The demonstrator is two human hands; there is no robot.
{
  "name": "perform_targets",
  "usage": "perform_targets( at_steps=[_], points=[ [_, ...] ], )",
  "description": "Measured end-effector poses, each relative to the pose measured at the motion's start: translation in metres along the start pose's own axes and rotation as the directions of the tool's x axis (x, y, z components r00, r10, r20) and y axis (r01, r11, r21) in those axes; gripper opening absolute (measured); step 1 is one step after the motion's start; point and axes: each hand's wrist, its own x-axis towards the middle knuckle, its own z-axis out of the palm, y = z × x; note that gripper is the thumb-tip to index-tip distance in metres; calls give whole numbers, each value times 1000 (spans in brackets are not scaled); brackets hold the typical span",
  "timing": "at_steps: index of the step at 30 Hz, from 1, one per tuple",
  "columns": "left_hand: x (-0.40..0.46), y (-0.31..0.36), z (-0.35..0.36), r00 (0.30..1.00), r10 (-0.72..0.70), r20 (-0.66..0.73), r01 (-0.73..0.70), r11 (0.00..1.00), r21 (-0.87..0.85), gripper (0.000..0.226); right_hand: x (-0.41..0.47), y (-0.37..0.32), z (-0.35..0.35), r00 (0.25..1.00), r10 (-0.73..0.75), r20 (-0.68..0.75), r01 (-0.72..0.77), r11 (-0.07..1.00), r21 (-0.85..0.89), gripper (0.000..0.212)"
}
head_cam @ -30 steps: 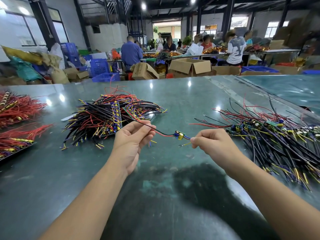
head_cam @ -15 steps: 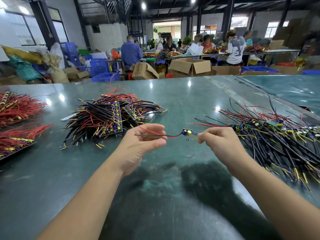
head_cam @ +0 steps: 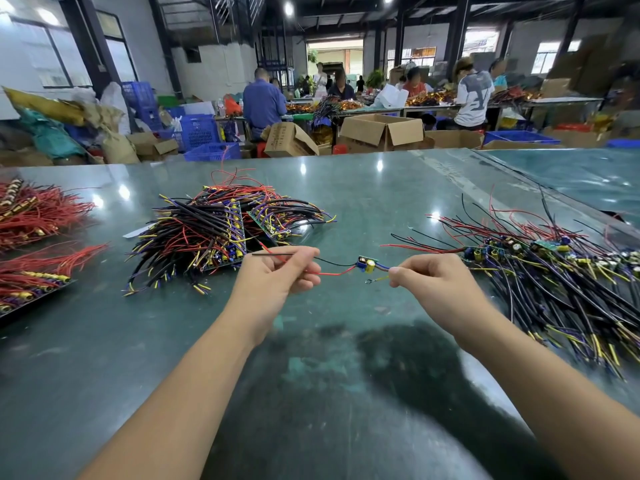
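A small green circuit board (head_cam: 367,264) with a yellow capacitor hangs in the air between my two hands above the green table (head_cam: 346,188). My left hand (head_cam: 277,275) grips its red and black wires, whose ends stick out to the left past my fingers. My right hand (head_cam: 429,282) pinches the blue and yellow wires on the board's other side; a yellow wire with a ring terminal dangles below my fingertips.
A neat stack of wired boards (head_cam: 214,230) lies just beyond my left hand. A loose heap of wired boards (head_cam: 554,268) spreads at the right. Bundles of red wires (head_cam: 31,216) lie at the far left. Boxes, blue crates and several seated people are behind the table.
My left hand has closed round the red and black wires and the wire ends now point left. The board has risen slightly and both hands sit a little nearer each other.
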Motion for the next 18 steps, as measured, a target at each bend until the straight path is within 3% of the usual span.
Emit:
perform_targets(
  at_steps=[4,10,18],
  points=[
    [5,-2,-3,990,-99,-101,101,995,20,34,-6,-8,1,982,-81,172,62,992,113,26],
    [12,-9,-11,945,37,-324,-2,994,108,43,-11,-16,3,935,-143,326,98,984,151,23],
    [17,-27,-10,911,61,-407,-22,995,100,48,-20,-26,12,750,-187,635,177,981,80,23]
  ],
)
